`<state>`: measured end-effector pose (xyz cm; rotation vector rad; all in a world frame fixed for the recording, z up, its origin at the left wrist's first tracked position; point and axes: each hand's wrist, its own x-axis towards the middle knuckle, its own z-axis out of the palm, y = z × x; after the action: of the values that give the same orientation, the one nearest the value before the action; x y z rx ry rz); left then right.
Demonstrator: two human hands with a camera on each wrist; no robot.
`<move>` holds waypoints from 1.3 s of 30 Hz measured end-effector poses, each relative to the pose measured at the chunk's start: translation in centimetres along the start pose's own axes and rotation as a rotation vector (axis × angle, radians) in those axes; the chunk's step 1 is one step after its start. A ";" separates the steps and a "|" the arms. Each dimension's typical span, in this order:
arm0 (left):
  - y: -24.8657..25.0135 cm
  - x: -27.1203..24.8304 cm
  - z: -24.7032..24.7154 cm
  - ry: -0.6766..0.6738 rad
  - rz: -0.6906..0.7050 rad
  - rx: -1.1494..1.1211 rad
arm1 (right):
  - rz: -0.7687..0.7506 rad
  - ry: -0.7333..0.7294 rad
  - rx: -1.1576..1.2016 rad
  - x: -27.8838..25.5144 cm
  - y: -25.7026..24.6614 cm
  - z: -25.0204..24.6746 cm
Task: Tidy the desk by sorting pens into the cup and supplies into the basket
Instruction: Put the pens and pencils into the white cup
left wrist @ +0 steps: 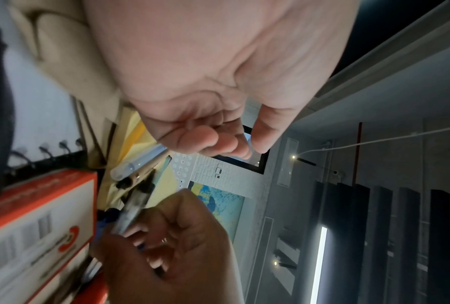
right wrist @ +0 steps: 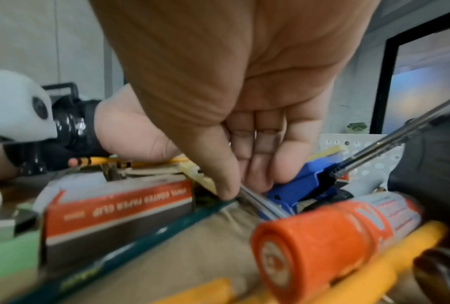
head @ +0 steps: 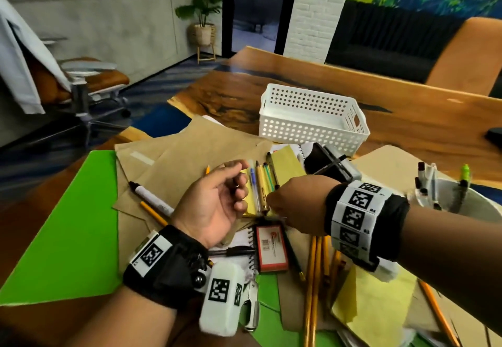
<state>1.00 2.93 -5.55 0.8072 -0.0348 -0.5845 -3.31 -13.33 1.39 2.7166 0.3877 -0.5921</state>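
My right hand (head: 294, 205) reaches across the bench (head: 407, 118), thumb and forefinger pinching the end of a clear pen (right wrist: 389, 139) low over the clutter; grip narrow, closed on that pen. In the right wrist view the pen slants up to the right from my fingertips (right wrist: 227, 189), with a blue-capped pen (right wrist: 304, 183) just beneath it. My left hand (head: 214, 205) hovers just beside the right, palm turned inward, fingers loosely curled, grip holding nothing.

More pens (head: 260, 186) lie side by side on a yellow notepad (head: 285, 164) just past both hands. The cup (head: 478, 202) stands at the right edge, near my right forearm, already with several pens and markers upright in it. The white perforated basket (head: 307, 126) sits farther back on the bench, past the notepad; nothing shows inside it.

An orange-and-white paper clip box (head: 271, 247) lies just below my right hand, on a spiral notebook. Yellow pencils (head: 316, 265) lie under my right wrist. A white marker (head: 152, 197) rests on brown envelopes (head: 173, 153) left of my left hand, green folder (head: 73, 224) under those. An orange-capped glue stick (right wrist: 322, 232) lies close in the right wrist view.
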 end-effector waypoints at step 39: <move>0.8 1.8 1.5 0.177 -0.071 0.409 | 0.487 0.918 0.764 -20.2 19.0 14.5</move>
<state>2.55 1.42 -4.29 1.2592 0.0384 -0.5786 -19.83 -39.82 2.80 3.4551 -0.4054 0.8488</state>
